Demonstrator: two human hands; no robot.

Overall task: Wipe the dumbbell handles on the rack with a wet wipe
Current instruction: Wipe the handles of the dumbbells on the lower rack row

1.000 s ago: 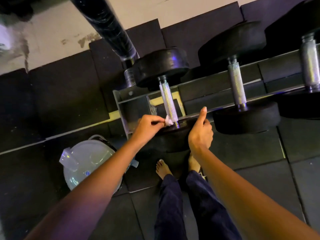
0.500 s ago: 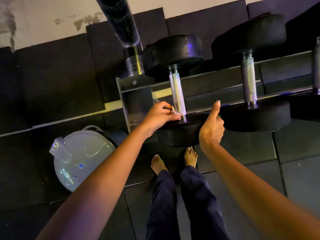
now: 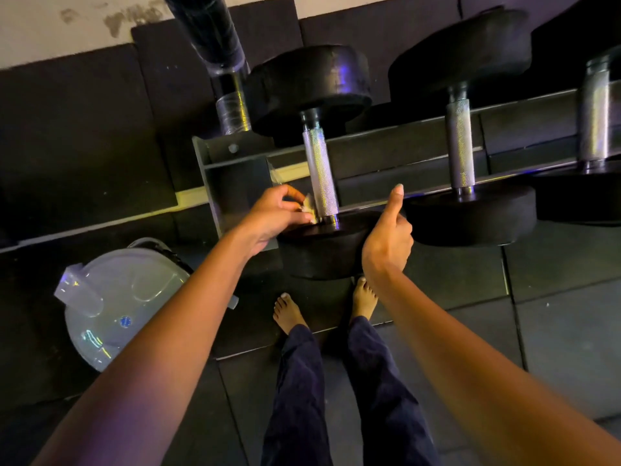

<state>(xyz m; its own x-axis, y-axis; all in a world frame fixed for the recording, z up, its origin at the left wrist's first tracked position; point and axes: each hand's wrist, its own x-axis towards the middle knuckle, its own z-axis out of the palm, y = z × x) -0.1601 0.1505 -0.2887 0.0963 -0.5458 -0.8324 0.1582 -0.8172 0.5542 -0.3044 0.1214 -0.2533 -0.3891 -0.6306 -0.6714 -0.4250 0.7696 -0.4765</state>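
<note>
A dumbbell with a knurled silver handle and black round heads lies across the rack. My left hand pinches a small crumpled white wet wipe against the near end of that handle, on its left side. My right hand rests on the near black head with fingers curled and thumb pointing up. To the right lies a second dumbbell whose silver handle is untouched, and a third handle shows at the frame's right edge.
A round translucent plastic tub with a lid sits on the black rubber floor at the left. A black barbell sleeve leans behind the rack's left end. My bare feet stand just below the rack.
My left hand has shifted slightly left off the handle, so the wipe now shows beside it. The view has tilted a little; the right hand stays on the dumbbell head.
</note>
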